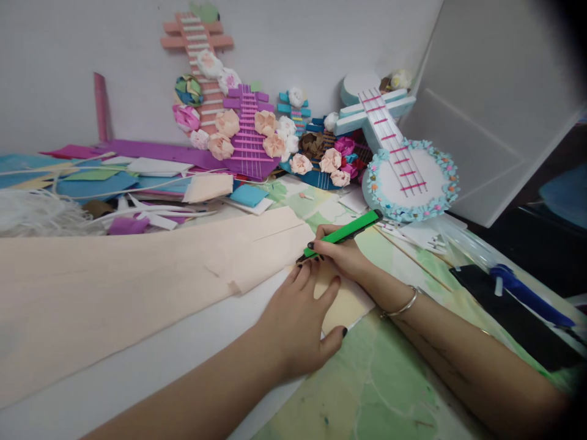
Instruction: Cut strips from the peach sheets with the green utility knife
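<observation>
A green utility knife (343, 234) with black ends is gripped in my right hand (346, 256), its tip pointing down and left. That tip meets the right end of a long peach crepe paper strip (151, 269). My left hand (300, 321) lies flat with fingers spread, its fingertips close beside the knife tip. Under this hand is a cream-coloured piece of card or paper (346, 299), partly covered by both hands. A white sheet (215, 336) lies beneath the peach strip. Exactly what the blade touches is too small to make out.
Paper-flowered miniature instruments, one purple (247, 140) and one pale blue and white (403, 165), stand at the back. Coloured paper pieces (101, 183) and white string (41, 211) lie left. A blue-handled glue gun (527, 293) and a black sheet (495, 311) lie right.
</observation>
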Motion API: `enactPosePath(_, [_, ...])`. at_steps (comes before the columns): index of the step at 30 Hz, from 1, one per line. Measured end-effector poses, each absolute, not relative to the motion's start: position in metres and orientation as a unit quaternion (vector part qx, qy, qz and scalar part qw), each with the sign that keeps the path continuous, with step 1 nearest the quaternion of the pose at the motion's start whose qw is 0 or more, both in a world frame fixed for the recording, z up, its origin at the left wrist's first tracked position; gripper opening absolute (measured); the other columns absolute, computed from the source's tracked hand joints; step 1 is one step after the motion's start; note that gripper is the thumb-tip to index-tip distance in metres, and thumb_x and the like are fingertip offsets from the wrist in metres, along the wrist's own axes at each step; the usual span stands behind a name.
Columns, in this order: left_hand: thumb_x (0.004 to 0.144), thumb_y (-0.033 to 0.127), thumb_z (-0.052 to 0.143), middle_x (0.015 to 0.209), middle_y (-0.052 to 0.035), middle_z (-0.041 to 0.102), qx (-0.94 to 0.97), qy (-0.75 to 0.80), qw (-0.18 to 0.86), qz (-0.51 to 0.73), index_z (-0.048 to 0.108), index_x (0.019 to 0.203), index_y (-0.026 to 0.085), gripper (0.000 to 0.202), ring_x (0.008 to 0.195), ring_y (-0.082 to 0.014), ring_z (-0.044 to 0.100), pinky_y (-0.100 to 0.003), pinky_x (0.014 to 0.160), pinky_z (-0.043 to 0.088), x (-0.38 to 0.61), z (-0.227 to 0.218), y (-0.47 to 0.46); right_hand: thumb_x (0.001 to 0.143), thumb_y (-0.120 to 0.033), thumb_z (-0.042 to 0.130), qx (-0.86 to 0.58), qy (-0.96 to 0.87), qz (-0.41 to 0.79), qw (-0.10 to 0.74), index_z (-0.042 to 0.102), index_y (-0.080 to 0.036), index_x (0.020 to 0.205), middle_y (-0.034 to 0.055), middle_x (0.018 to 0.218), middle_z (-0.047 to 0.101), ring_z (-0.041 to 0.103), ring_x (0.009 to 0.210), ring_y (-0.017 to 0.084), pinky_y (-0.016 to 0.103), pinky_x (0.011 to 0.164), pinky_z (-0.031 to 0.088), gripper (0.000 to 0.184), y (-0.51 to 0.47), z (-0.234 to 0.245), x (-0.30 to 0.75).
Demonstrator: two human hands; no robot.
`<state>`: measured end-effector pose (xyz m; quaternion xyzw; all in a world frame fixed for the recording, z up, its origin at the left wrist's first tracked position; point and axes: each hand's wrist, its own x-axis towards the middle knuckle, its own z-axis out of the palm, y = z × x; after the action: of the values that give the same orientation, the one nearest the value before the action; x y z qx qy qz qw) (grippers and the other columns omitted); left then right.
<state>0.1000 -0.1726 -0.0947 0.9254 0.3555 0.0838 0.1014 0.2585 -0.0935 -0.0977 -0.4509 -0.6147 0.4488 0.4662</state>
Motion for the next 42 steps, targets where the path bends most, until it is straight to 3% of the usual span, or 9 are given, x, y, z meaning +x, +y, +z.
enactPosePath(27, [0.091,0.055,0.041,0.156,-0.0233,0.027,0.923,0.353,0.116,0.095,0.032,0.151,0.015,0.072,0.145,-0.0441,0.016,-0.060,0.114,0.022,0.0991,-0.0974,-0.1725,0.070,-0.024,0.070,-0.435,-0.591,0.471,0.489,0.050,-0.018,0.053,-0.0061,0.047,0.047,0.040,0.048,0.008,0.024,0.050,0.029,0.027,-0.0909,-0.1018,0.2616])
enactPosePath(42, [0.091,0.055,0.042,0.154,-0.0221,0.032,0.922,0.356,0.113,0.096,0.033,0.151,0.015,0.072,0.144,-0.0441,0.020,-0.058,0.115,0.022,0.0993,-0.0972,-0.1736,0.069,-0.022,0.068,-0.446,-0.609,0.454,0.473,0.050,-0.018,0.054,-0.0059,0.048,0.047,0.039,0.050,0.009,0.024,0.050,0.027,0.024,-0.0915,-0.0989,0.2607])
